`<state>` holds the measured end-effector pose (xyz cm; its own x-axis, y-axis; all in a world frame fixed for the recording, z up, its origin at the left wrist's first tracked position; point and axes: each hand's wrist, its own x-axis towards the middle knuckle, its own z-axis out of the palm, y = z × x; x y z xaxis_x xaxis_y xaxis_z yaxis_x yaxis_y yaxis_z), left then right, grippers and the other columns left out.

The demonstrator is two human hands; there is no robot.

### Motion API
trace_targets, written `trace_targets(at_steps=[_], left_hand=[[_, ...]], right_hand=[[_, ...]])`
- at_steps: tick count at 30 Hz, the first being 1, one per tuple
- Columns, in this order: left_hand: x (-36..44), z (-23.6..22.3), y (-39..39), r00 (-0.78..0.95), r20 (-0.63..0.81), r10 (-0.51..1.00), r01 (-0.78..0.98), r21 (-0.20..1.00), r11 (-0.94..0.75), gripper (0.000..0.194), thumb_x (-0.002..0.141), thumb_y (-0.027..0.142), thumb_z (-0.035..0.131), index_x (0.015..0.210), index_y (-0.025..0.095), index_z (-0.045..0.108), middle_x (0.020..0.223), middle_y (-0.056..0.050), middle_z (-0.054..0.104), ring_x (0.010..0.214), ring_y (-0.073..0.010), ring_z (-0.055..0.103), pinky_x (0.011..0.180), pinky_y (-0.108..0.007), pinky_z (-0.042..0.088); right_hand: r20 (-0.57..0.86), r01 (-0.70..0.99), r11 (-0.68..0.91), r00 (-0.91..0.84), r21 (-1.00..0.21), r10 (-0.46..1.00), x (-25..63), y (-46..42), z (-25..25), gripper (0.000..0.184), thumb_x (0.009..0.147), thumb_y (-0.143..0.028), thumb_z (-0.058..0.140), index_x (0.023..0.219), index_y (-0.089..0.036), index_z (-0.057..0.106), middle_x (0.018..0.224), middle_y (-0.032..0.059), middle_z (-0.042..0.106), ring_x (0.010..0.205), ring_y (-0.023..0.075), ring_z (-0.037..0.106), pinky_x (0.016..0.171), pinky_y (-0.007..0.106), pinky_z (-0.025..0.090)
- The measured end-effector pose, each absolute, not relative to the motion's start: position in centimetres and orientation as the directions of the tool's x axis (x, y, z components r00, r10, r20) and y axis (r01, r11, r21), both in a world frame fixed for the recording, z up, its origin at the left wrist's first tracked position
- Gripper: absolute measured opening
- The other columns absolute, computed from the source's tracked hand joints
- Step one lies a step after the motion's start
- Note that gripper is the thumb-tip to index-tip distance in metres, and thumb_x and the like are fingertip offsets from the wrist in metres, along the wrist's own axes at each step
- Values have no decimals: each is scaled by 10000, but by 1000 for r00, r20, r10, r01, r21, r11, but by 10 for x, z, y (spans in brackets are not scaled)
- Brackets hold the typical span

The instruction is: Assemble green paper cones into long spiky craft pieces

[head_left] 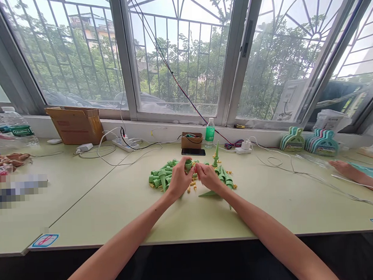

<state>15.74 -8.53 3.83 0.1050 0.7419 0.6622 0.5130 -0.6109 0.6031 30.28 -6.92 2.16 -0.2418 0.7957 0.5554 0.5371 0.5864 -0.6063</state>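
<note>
My left hand [181, 177] is closed around a green, hollow cup-shaped plastic piece [188, 165] above the middle of the table. My right hand [208, 176] meets it fingertip to fingertip, its fingers pinched together; whatever is between them is too small to make out. Left of the hands lies a heap of green tube-shaped pieces [157, 177]. On the right are more green pieces, some long and pointed [227, 179], and a spiky green piece [216, 156] stands upright behind them. Small yellow pieces [188, 189] are scattered between and under the hands.
Behind the heap are a black phone [193, 152], a small cardboard box [192, 140] and a green-labelled bottle [210, 133]. Cables run from a power strip [125, 144]. Another person's hand [343, 168] rests at right, near stacked green and teal fan-shaped items [323, 143].
</note>
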Motion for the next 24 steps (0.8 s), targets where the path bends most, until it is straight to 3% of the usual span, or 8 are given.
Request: trace_targets(at_steps=[15,24], left_hand=[[157,39,-85,101,670,736,499,605,-620,222,842,265,536,1057,209,536,651,38,557,546,-117,502,585,-229,425],[158,38,-86,110,668,736,509,598,-619,222,828,236,530,1048,209,545,704,32,570,533,-97,468,590,-223,431]], right_hand=[[557,534,604,-272,-591,785,304,-64,15,448,999,-392,276,698,-186,536,530,-21,511,488,113,475,546,221,336],[609,589,651,-311,-479,730,304,-62,11,305,912,-252,407,615,-194,449,556,-32,466,509,110,371,527,226,267]])
